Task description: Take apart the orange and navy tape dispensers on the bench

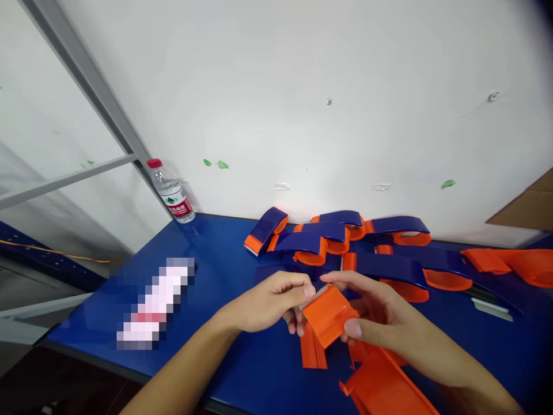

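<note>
Near the front of the blue table, both hands are on one orange plastic tape dispenser part (330, 317). A toothed metal blade (314, 295) runs along its upper left edge. My left hand (272, 302) is closed, with thumb and fingers pinching the blade end. My right hand (380, 317) grips the part's right side, thumb on the near face and index finger reaching to the blade's far end. Other fingers are partly hidden behind the part. Beneath the hands lie more loose orange plastic pieces (384, 383).
Several blue and orange tape dispensers (384, 266) lie along the wall. Farther right are orange pieces (531, 266) and a metal strip (491, 309). A water bottle (175, 193) stands in the back left corner. A pixelated pale item (155, 302) lies at left on the blue table (216, 259).
</note>
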Tool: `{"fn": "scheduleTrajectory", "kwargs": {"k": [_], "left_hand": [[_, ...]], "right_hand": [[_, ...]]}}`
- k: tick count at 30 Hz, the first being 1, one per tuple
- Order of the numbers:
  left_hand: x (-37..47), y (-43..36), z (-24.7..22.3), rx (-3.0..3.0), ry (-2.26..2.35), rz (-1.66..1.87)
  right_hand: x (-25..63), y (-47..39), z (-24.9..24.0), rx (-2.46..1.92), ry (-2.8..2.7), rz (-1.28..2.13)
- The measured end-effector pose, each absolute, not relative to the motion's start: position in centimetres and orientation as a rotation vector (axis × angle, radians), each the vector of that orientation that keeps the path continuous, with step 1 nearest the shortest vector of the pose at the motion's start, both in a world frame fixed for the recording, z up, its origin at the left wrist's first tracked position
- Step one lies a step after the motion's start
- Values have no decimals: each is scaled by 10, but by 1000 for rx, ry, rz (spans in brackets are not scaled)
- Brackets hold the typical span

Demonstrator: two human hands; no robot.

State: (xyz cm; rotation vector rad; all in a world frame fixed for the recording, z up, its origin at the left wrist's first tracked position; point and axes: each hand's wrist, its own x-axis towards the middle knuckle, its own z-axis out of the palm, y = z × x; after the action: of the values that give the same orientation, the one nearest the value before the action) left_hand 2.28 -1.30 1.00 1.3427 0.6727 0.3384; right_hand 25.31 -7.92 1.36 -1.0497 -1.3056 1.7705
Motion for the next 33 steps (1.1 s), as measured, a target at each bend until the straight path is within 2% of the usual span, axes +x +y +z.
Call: {"fn": "scheduleTrajectory", "kwargs": {"k": [17, 33], "left_hand": [[28, -36, 1, 1345, 678, 484], [26, -53, 3, 1374, 746, 456]], "right_hand": [[246, -75, 18, -1119, -1128, 1707], [274, -66, 19, -1273, -1120, 1567]]}}
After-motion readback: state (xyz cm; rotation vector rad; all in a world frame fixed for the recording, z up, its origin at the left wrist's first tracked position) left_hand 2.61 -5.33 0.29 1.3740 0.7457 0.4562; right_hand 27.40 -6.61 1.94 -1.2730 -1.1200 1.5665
